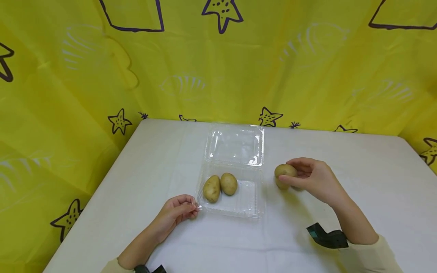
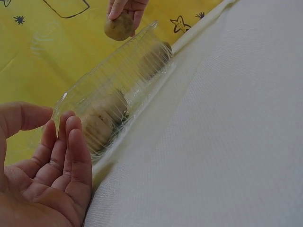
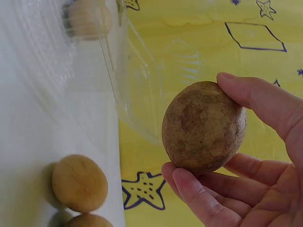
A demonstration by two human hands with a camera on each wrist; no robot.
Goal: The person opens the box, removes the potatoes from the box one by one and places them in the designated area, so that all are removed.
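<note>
1. Two potatoes [image 1: 220,186], oval with dull tan skin, lie touching in the base of a clear plastic clamshell container [image 1: 249,206], whose ribbed lid lies open flat behind it on the white table [image 1: 358,170].
2. The right hand [image 1: 312,176] holds a third potato [image 1: 284,171], rounder and mottled brown, between thumb and curled fingers, just right of the container.
3. The left hand [image 1: 177,212], fingers loosely bent, pinches the container's near-left corner.
4. More potatoes [image 3: 79,183] rest on the table below the right hand.
</note>
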